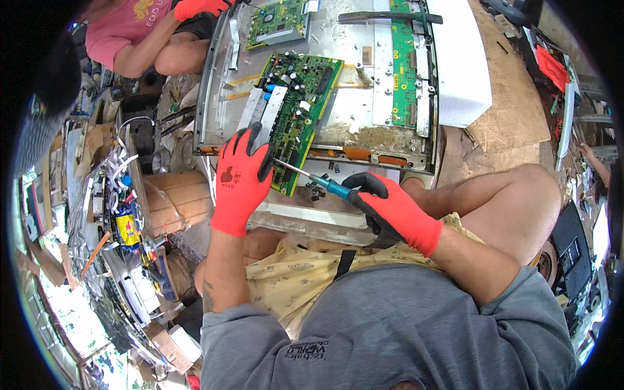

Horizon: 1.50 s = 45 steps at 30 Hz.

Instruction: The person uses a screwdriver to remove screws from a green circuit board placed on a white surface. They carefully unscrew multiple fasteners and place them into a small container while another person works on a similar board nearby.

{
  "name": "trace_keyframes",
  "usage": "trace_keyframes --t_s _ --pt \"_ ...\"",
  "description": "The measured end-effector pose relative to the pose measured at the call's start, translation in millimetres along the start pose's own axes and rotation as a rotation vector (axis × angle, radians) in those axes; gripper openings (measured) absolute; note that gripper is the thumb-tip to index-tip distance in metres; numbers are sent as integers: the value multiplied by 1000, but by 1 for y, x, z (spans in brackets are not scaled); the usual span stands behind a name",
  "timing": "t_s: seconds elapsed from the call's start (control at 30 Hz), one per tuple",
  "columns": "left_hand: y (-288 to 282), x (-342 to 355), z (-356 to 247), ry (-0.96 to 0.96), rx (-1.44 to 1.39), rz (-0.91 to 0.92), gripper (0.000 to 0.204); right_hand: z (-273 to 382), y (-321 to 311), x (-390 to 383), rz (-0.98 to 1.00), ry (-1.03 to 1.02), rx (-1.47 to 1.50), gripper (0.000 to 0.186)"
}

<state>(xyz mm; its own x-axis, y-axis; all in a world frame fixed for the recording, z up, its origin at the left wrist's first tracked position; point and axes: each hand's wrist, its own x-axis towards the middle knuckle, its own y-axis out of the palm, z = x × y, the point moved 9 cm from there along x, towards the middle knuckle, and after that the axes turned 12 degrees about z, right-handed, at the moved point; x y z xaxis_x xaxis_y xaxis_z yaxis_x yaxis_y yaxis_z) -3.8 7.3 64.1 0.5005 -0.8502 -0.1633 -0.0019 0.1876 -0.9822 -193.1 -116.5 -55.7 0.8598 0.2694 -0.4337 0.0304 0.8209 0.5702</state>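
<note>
The left hand (239, 179), in a red knit glove with black rubbery fingertips, presses flat and spread on the lower edge of a green circuit board (296, 117), tilted toward one o'clock and studded with capacitors and pale metal heat sinks. The right hand (393, 211), gloved alike, is clenched around a blue-handled screwdriver (312, 177) whose thin steel shaft points to ten o'clock, tip at the board's lower edge. The board lies on a dull grey metal chassis (351, 104) at twelve o'clock, with another person's gloved hand (198, 8) at eleven.

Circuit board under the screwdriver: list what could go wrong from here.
1. The screwdriver tip sits right beside the left hand steadying the green circuit board; a slip could jab the glove.
2. The board looks tilted up off the metal chassis; prying might crack it or knock components loose.
3. Small dark screws lie loose by the right hand and could roll away.
</note>
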Motion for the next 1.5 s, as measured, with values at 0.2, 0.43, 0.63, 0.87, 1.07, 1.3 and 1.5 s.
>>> trace_keyframes --t_s 0.2,0.43,0.63,0.87,1.07,1.3,1.5 --pt "17 2 2 -102 7 69 39 20 1 2 -146 -219 -515 25" --pt "13 11 -10 -39 97 118 34 20 -8 -12 -350 -304 -663 44" --pt "33 15 -1 -26 224 181 20 27 -9 -23 -307 -304 -631 35" --pt "36 20 -3 16 301 204 24 28 -14 -30 -241 -237 -529 38" --pt "20 21 -17 44 267 244 22 32 -13 -35 -252 -204 -467 33" --pt "43 18 5 5 362 325 20 20 -14 -29 -205 -133 -430 42" --pt "16 20 -19 176 267 162 17 24 -37 -36 -258 -286 -270 27"
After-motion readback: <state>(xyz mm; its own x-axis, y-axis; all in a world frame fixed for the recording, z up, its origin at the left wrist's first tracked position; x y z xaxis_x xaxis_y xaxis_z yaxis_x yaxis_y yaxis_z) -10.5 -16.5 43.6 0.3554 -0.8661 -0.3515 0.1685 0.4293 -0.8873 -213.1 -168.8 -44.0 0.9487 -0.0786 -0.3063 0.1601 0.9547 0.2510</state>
